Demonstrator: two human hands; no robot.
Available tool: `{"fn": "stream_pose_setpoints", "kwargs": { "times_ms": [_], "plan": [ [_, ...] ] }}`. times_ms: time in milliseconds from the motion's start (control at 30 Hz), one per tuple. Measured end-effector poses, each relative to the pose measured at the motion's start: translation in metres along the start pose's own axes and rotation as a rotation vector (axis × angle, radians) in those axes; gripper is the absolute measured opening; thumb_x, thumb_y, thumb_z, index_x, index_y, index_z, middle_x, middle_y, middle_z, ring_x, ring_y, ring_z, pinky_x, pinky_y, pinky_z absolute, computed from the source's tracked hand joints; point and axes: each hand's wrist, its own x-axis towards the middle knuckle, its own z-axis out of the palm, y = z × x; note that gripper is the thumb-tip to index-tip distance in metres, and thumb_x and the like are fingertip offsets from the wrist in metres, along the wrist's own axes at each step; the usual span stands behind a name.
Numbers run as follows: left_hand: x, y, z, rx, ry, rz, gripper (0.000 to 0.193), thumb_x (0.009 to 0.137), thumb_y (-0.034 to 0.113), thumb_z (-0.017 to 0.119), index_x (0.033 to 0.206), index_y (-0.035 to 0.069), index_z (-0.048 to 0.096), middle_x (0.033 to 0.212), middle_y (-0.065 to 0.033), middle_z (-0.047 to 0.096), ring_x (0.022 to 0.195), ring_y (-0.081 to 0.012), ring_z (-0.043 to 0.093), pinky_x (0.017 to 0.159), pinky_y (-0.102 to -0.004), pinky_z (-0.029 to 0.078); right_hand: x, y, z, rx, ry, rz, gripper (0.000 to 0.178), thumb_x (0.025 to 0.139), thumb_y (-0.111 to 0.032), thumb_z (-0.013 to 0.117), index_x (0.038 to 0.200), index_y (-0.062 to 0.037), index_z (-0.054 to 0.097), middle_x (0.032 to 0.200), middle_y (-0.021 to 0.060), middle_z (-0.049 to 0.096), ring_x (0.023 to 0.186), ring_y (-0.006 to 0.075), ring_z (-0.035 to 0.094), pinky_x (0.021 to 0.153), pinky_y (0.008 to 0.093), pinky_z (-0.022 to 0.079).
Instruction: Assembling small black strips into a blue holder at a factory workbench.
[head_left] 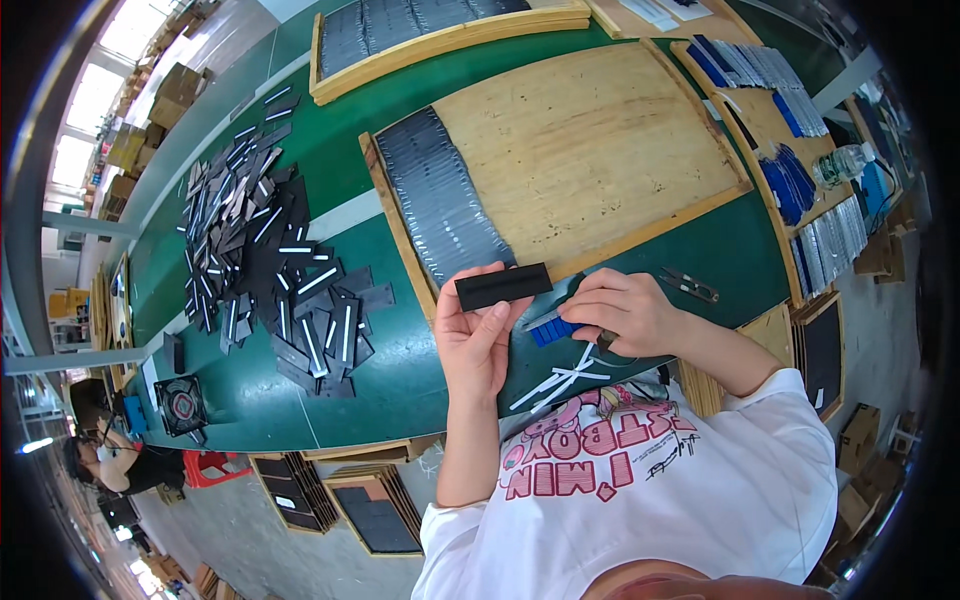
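My left hand (475,340) grips a small flat black rectangular piece (503,287) between thumb and fingers, holding it above the table's near edge. To its right, my right hand (630,315) is closed, fingers curled and pressed together; what they hold, if anything, is hidden. A dark thing shows by its fingertips. Just under that hand, a stack of blue strips (550,331) lies on the green table, partly covered by the fingers. Several thin white strips (560,380) lie crossed between the blue stack and my shirt.
A wooden tray (590,150) beyond my hands holds rows of black pieces (440,190) at its left. Loose black pieces (245,240) are heaped leftward. Small snips (690,285) lie to the right. Blue and silver strips (785,185) sit on a board at far right. A fan (181,404) stands left.
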Motion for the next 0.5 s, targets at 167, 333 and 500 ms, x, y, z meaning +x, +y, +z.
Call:
{"fn": "stream_pose_setpoints", "kwargs": {
  "times_ms": [167,333,500],
  "plan": [
    [0.000,0.000,0.001,0.008,0.001,0.006,0.042,0.083,-0.012,0.060,0.121,0.003,0.050,0.126,-0.0180,0.055,0.115,-0.0314,0.058,0.097,-0.0528,0.050,0.000,0.001,0.001,0.000,-0.014,0.000,0.030,0.070,-0.017,0.075,0.098,-0.0126,0.066,0.094,-0.0017,0.067,0.090,0.0179,0.061,0.059,0.0284,0.052],
    [0.000,0.000,0.002,0.010,0.007,0.014,0.042,0.083,-0.013,0.060,0.121,0.004,0.050,0.128,-0.0182,0.054,0.115,-0.0310,0.058,0.097,-0.0525,0.051,0.002,0.001,-0.004,0.116,0.011,0.071,0.033,0.068,-0.015,0.078,0.099,-0.0104,0.065,0.093,0.0005,0.067,0.087,0.0215,0.063,0.063,0.0319,0.053],
    [0.001,-0.003,0.000,0.077,0.042,0.021,0.042,0.082,-0.015,0.059,0.119,0.003,0.051,0.129,-0.0180,0.053,0.115,-0.0308,0.057,0.098,-0.0497,0.051,0.015,-0.002,-0.023,0.322,0.014,0.156,0.036,0.068,-0.012,0.082,0.099,-0.0072,0.065,0.093,0.0054,0.068,0.084,0.0256,0.064,0.070,0.0347,0.053]
  ]
}}
